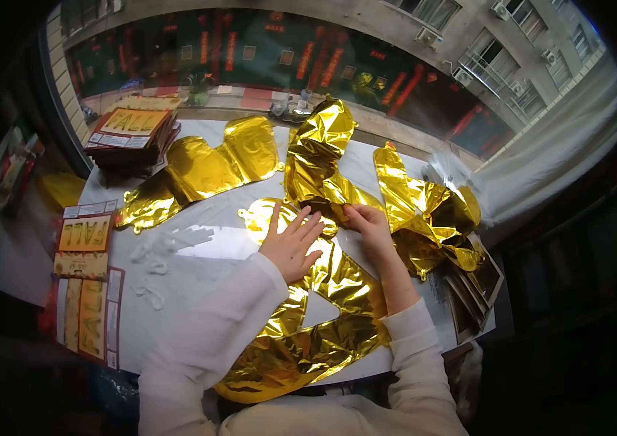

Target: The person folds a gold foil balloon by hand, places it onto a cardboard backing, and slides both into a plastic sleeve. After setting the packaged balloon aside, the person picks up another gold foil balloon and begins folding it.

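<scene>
Flat gold foil letter balloons cover the middle of the table. An A-shaped foil balloon (323, 349) with a triangular opening lies nearest me, under my forearms. My left hand (292, 245) rests palm down with its fingers spread on the foil at its upper end. A crumpled foil balloon (315, 156) stretches away beyond my fingertips. My right hand (371, 231) pinches the near edge of that crumpled foil between thumb and fingers. Another foil balloon (210, 171) lies flat at the far left, and more wrinkled foil (432, 211) is heaped on the right.
A stack of FALL packets (132, 131) stands at the back left. More packets (83, 236) lie along the left edge, near white straws (177, 238) and a white ribbon coil (150, 296). Brown-edged cards (472, 301) sit at the right. A window and curtain (548, 160) border the table.
</scene>
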A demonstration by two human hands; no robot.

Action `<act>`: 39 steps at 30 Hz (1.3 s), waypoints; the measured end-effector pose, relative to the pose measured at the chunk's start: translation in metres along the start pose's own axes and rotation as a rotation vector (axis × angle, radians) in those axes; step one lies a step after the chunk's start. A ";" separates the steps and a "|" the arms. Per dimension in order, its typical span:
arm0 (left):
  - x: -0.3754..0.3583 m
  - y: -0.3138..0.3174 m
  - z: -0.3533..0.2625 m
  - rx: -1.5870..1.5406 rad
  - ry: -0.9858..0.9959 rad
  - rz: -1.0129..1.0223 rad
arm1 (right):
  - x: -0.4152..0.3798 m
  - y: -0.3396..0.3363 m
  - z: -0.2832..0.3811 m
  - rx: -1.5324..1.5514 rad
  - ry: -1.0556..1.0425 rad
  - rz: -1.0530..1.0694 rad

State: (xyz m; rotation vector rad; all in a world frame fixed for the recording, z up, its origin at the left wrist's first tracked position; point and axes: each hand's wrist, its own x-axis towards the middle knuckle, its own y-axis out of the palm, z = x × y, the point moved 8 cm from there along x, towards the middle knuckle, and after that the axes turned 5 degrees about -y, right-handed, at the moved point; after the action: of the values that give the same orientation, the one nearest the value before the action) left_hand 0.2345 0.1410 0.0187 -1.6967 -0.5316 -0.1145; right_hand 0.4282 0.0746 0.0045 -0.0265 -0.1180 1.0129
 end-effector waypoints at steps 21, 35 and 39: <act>-0.003 0.007 0.002 -0.073 -0.084 0.096 | -0.041 -0.302 0.352 0.374 -0.851 -0.749; -0.003 -0.152 -0.028 -0.912 -0.060 -0.101 | -0.180 0.016 0.317 0.115 -0.347 -0.084; -0.031 -0.143 -0.047 -1.581 -0.294 0.380 | -0.150 0.078 0.246 0.063 -0.239 0.108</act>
State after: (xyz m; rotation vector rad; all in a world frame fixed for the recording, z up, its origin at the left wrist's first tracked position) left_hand 0.1594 0.1025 0.1465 -3.3651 -0.2689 0.0212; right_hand 0.2567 -0.0188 0.2295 0.1472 -0.3052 1.1253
